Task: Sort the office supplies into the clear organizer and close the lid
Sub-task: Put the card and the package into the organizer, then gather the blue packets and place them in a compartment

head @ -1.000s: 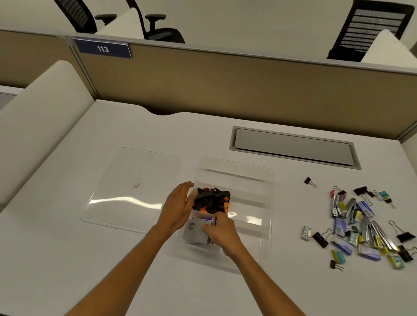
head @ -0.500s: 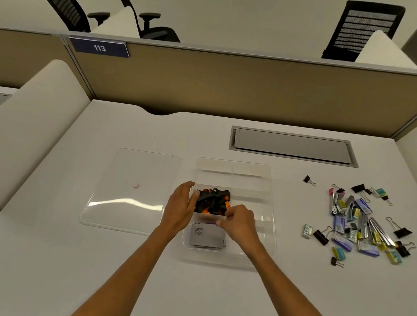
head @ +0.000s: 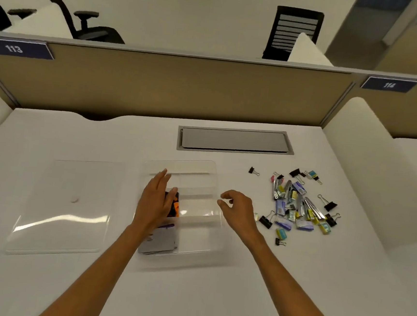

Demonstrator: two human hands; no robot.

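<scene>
Lengthwise, the clear organizer (head: 200,182) points away from the person. The left hand (head: 155,201) lies flat over its left side. The right hand (head: 238,211), loosely curled and empty, hovers at its right edge.

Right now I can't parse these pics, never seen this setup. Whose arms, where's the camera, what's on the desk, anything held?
No machine here: these are a person's two bare hands, filmed by one wide-angle camera worn on the head, looking down at a white desk. All three pictures come from it; the last is the present moment. In the middle sits the clear organizer, open; its lid lies flat to the left. Two compartments hold things: black and orange items and, nearer, flat grey cards. To the right lies an unsorted pile of binder clips and small packets. The left hand is spread, fingers straight, over the organizer's left side; the right hand hovers by its right edge, fingers loosely curled. Neither holds anything.
</scene>
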